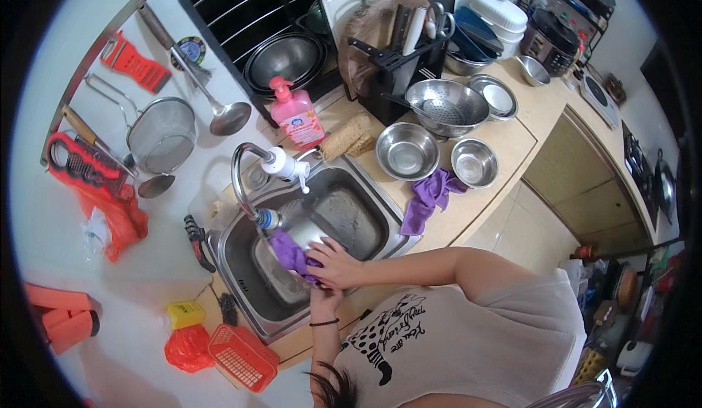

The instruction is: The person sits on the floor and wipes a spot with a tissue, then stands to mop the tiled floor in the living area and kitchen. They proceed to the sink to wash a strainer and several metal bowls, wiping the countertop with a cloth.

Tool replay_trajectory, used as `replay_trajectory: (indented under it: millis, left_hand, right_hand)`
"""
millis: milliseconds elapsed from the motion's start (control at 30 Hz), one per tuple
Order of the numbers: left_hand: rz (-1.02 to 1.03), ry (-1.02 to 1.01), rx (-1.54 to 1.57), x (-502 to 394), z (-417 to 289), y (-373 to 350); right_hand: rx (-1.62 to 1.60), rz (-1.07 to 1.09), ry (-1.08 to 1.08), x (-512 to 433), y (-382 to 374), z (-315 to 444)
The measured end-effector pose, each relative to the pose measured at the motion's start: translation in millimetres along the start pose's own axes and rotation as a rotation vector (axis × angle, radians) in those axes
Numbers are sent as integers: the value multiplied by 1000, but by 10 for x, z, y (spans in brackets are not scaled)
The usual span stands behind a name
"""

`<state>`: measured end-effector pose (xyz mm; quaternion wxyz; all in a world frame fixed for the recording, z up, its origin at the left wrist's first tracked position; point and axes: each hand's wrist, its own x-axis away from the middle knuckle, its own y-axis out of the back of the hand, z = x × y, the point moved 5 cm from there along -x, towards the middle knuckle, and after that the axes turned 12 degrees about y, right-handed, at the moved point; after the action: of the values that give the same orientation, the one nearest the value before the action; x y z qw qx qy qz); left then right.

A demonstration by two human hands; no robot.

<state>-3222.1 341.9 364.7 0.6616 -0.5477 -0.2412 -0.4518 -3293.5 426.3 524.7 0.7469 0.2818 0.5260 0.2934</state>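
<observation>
A shiny metal bowl (310, 227) is tilted over the double-level steel sink (236, 298), below the curved faucet (238, 175). A purple cloth (288, 251) lies against the bowl at its near left side. My right hand (335, 264) presses on the cloth and the bowl, its fingers spread over them. My left hand (327, 297), with a dark bracelet at the wrist, is just below it at the bowl's near edge; its fingers are mostly hidden. Another purple cloth (425, 202) lies on the counter right of the sink.
Two steel bowls (407, 151) (474, 163), a colander (447, 106) and a knife block (378, 92) stand right of the sink. A pink soap bottle (298, 116) and a loofah (346, 136) are behind it. A red basket (244, 357) sits at the lower left.
</observation>
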Motion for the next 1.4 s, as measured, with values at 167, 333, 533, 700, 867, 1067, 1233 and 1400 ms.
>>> replay_trajectory:
  millis: [167,333,533,700,867,1067,1233,1400]
  left_hand:
    - [133,316,236,343,157,-78]
    - [114,409,232,607,139,145]
    - [107,473,231,656,213,280]
    - [197,547,272,453,308,112]
    - [182,473,364,72,190,-235]
    - [202,484,374,-55,215,-506]
    - [203,591,270,79,481,-354]
    - [168,646,134,187,683,-195]
  right_hand:
    - [-122,-145,-110,-437,-91,-434]
    - [-519,-112,-272,-582,-334,-849]
    - [-1286,-137,-1088,-107,-908,-1526]
    - [-1313,-74,-1728,940,-1389,-1588]
    - [-1378,36,-1735,1455,-1122,-1214]
    - [-1095,-195,-1510,1402,-352,-1175]
    - [-868,-283,-1451,1642,101,-1099]
    - [-702,-323,-1408,1805,296,-917]
